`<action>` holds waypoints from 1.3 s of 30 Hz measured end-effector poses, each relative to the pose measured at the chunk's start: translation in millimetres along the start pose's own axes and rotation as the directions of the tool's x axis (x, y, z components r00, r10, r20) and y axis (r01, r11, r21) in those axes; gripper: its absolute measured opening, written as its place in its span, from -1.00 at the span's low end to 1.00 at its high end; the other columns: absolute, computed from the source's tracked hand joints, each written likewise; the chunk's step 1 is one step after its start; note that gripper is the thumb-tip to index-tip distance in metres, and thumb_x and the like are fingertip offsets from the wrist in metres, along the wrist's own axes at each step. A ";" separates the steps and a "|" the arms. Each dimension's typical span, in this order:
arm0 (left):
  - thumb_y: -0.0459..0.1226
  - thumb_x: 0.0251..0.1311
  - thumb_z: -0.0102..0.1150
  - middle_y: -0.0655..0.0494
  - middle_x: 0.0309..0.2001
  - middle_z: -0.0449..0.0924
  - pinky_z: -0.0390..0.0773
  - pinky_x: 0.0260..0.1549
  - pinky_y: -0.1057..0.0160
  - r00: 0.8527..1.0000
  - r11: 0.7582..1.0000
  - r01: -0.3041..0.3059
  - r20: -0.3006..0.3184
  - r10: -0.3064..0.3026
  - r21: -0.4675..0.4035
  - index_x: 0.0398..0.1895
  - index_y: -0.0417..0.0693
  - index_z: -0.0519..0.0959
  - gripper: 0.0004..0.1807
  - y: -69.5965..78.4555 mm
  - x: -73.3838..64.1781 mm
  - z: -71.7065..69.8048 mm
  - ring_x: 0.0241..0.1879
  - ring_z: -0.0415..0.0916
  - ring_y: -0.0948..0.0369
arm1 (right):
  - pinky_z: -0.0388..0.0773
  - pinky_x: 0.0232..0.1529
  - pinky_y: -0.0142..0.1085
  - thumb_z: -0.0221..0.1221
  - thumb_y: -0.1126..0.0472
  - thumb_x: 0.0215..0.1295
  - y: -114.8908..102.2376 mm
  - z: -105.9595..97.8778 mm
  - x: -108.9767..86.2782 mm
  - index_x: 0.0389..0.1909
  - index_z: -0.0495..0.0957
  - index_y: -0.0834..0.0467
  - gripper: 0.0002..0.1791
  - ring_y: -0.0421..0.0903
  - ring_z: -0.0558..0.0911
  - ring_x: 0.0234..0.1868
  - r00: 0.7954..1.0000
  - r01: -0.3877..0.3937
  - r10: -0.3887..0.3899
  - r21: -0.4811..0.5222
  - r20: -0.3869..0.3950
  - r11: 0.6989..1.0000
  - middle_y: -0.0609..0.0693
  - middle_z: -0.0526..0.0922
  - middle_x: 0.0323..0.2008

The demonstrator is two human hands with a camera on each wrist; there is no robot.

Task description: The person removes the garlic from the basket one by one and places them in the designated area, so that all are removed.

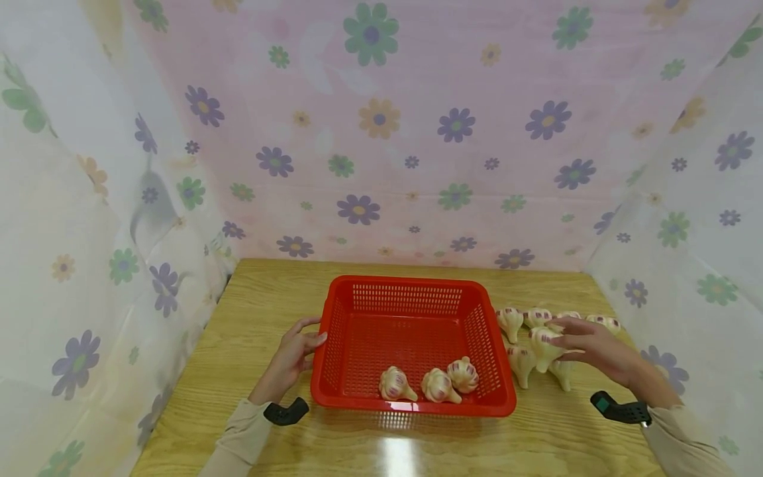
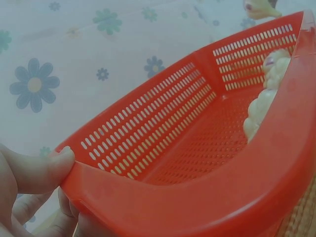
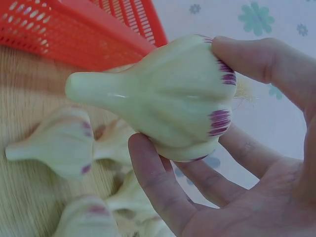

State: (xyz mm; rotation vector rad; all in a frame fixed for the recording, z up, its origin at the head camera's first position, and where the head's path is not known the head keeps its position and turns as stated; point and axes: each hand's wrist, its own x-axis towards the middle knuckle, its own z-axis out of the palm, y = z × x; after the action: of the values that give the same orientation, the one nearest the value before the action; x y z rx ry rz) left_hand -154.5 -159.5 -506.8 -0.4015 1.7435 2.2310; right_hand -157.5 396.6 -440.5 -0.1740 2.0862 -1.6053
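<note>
A red plastic basket [image 1: 411, 405] with slotted walls stands on the wooden table. My left hand [image 1: 293, 354] grips its left rim, thumb on top and fingers beneath, as the left wrist view shows. Inside, along the near wall, lie three garlic bulbs, one garlic bulb [image 1: 396, 383] apart from the other two. To the right of the basket my right hand [image 1: 590, 346] holds a garlic bulb [image 3: 173, 94] between thumb and fingers, its stem pointing toward the basket. Below it on the table are several more garlic bulbs [image 3: 54, 140], partly hidden by the hand.
The wooden table [image 1: 256, 305] runs back to a flowered pink curtain [image 1: 417, 165]. White flowered sheets close in the left and right sides. The loose bulbs lie close against the basket's right wall.
</note>
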 end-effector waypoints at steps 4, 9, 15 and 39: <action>-0.35 0.23 0.15 -0.01 -0.19 0.57 0.56 -0.41 0.14 1.000 1.000 0.002 0.007 -0.002 -0.003 0.24 -0.02 0.35 -0.50 0.0 -0.2 -0.3 -0.29 0.57 0.13 | 0.52 -0.06 -0.17 -0.04 0.24 0.45 2.8 -8.0 -4.7 0.23 0.34 -0.04 -0.63 -0.28 0.56 -0.04 1.000 -0.008 0.008 0.017 0.009 1.000 -0.47 0.39 0.00; -0.36 0.22 0.15 -0.01 -0.18 0.59 0.56 -0.42 0.14 1.000 1.000 0.008 0.003 -0.008 -0.004 0.23 -0.02 0.35 -0.51 0.1 -0.5 -0.9 -0.28 0.57 0.12 | 0.53 -0.08 -0.16 -0.07 0.24 0.47 6.4 -17.2 -9.0 0.06 0.45 -0.24 -0.67 -0.28 0.56 -0.05 1.000 0.003 -0.003 0.031 0.026 1.000 -0.42 0.45 -0.02; -0.37 0.20 0.15 -0.02 -0.16 0.58 0.57 -0.36 0.11 1.000 1.000 0.011 -0.007 -0.011 -0.006 0.23 -0.03 0.35 -0.50 0.3 0.1 -1.4 -0.25 0.57 0.11 | 0.54 -0.09 -0.19 -0.07 0.23 0.47 12.4 -26.4 -13.4 0.13 0.42 -0.14 -0.68 -0.29 0.57 -0.07 1.000 -0.025 0.025 0.025 -0.003 0.999 -0.44 0.46 -0.04; -0.36 0.20 0.14 0.00 -0.17 0.59 0.57 -0.36 0.10 0.999 0.999 0.025 -0.028 -0.025 0.022 0.23 -0.02 0.35 -0.50 -0.3 4.6 0.3 -0.25 0.57 0.11 | 0.54 -0.09 -0.19 -0.08 0.23 0.48 37.3 -59.4 -31.2 0.02 0.43 -0.24 -0.70 -0.33 0.58 -0.10 0.996 -0.087 0.088 0.055 -0.025 0.995 -0.44 0.49 -0.09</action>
State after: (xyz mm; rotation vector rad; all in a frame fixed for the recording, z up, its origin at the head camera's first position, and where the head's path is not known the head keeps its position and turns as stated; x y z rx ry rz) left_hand -158.6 -158.9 -508.8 -0.4490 1.7660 2.1967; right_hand -150.2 471.7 -455.0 -0.0424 2.0393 -1.6176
